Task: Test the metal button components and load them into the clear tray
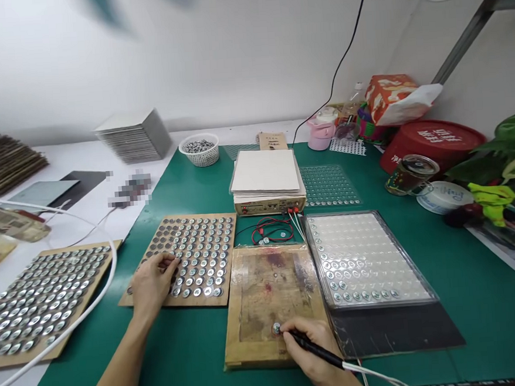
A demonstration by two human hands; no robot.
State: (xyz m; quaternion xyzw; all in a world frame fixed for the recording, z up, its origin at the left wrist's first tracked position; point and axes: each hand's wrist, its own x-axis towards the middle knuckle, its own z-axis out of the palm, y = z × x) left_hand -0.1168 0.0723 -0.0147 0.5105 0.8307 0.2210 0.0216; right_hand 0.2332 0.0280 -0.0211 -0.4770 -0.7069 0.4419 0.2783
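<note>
black probe (316, 350), one, in right hand (317, 370) by one silvery disc (276, 328)

At the back, on my right, I see a pink cup (319, 136), and just beside it a clear bottle (357, 102). Next comes an orange tissue box (387, 93) with a white tissue hanging out. Nearer to me is a red tub (430, 145) with white letters on its lid. In front of this tub there are a glass mug (404, 178) and a low white bowl (445, 198). Beside the bowl lies a bright yellow cloth (491, 201), near a green plant (512, 148). A thin black cable (339, 65) hangs before the white wall (231, 71).
</note>
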